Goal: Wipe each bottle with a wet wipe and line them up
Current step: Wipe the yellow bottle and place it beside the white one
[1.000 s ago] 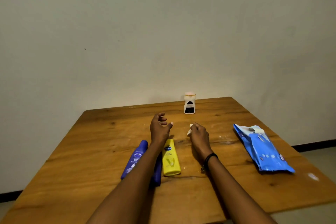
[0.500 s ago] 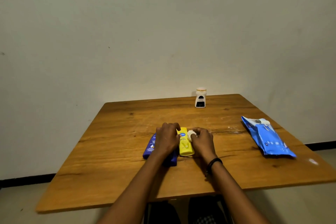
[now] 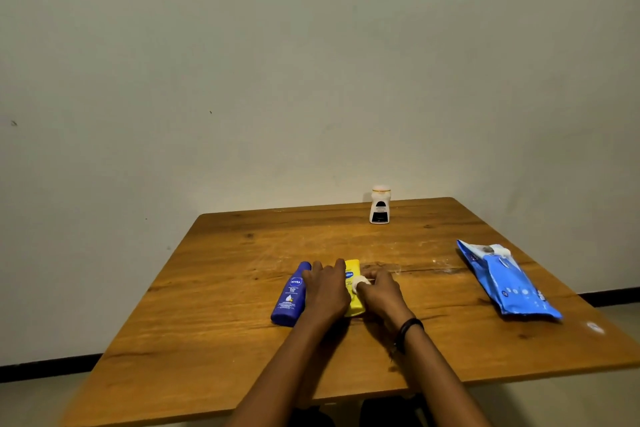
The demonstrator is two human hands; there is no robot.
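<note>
Two bottles lie flat side by side on the bench (image 3: 214, 305): the blue Nivea bottle (image 3: 291, 295), then the yellow bottle (image 3: 354, 270), pressed down by the left hand (image 3: 325, 291), fingers nearly straight. A balled wet wipe (image 3: 358, 282) is pinched against it by the right hand (image 3: 381, 293). If that pressure were eased, the smooth bottle could be skidded out of line.

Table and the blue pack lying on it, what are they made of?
The table looks like wood with a slight varnish sheen: grain lines and dark knots show, though it could be veneer. The blue pack seems soft, glossy plastic film: it is crinkled and shiny.
</note>
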